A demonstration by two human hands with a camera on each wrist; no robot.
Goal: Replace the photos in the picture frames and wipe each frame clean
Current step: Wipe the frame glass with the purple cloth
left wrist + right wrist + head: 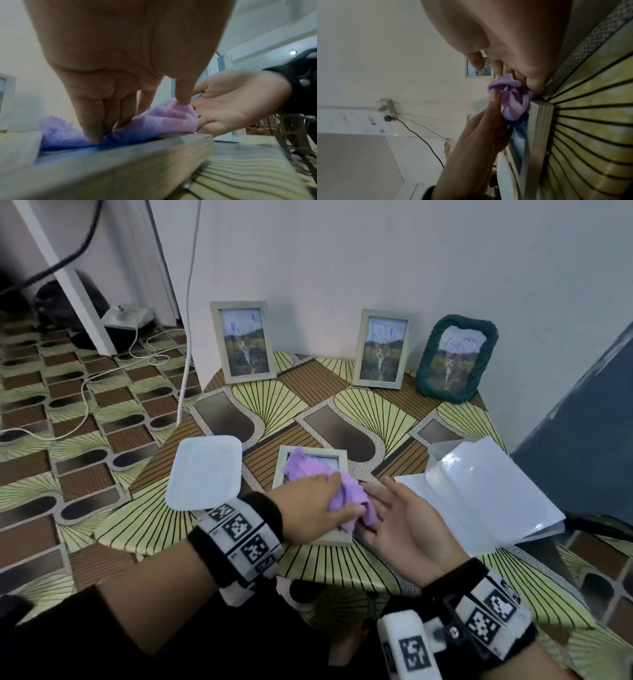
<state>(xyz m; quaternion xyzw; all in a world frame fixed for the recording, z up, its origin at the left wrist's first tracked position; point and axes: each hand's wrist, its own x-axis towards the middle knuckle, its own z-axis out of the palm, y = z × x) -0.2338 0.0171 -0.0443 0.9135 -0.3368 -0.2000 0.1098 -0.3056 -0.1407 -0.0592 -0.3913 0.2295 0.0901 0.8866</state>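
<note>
Head view: left hand (310, 501) is bunching the purple cloth (317, 484) on the pale frame (310, 498) lying flat mid-table (342, 563), long axis running away from the person; right hand (407, 529), fingers straight, is bracing its right edge. 
L wrist: fingertips (94, 136) are pressing cloth onto glass. 
R wrist: photo mostly hidden.

Soft even indoor light; glare on plastic sleeve (479, 474); wrist views blurred, edges warped, right dimmer.
</note>
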